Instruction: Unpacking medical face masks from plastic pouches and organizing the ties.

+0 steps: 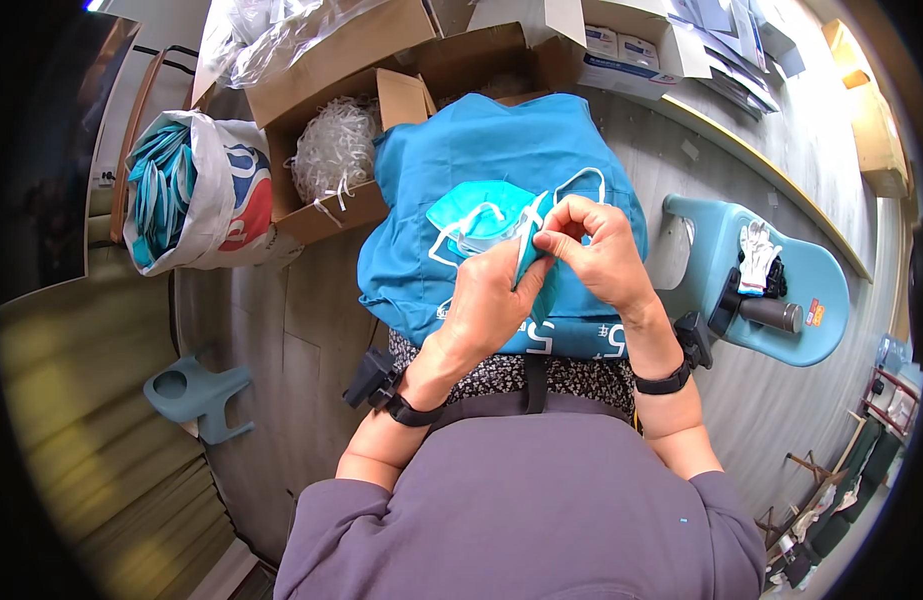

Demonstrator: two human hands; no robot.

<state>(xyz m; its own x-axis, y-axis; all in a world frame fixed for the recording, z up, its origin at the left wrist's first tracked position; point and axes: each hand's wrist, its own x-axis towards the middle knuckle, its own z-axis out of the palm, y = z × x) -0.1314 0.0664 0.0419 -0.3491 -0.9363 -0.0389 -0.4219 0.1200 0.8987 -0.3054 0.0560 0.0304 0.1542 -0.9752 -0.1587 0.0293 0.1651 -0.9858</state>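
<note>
Over my lap lies a large blue cloth [491,130] with white print along its near edge. On it rests a teal face mask [471,203] with white ear loops. Just above the cloth, both hands are closed on a second teal face mask [547,300], folded and mostly covered by my fingers. My left hand [479,300] grips its near left side. With thumb and fingers pinched, my right hand [603,252] takes hold of its upper edge, where a white ear loop [584,175] sticks up.
At the left stands a white bag [216,205] full of teal masks [166,190]. Behind the cloth are open cardboard boxes [346,60], one with shredded filler [331,145]. A blue stool [821,285] at the right bears gloves [756,258] and a dark cylinder [771,314]. A smaller stool [206,395] stands left.
</note>
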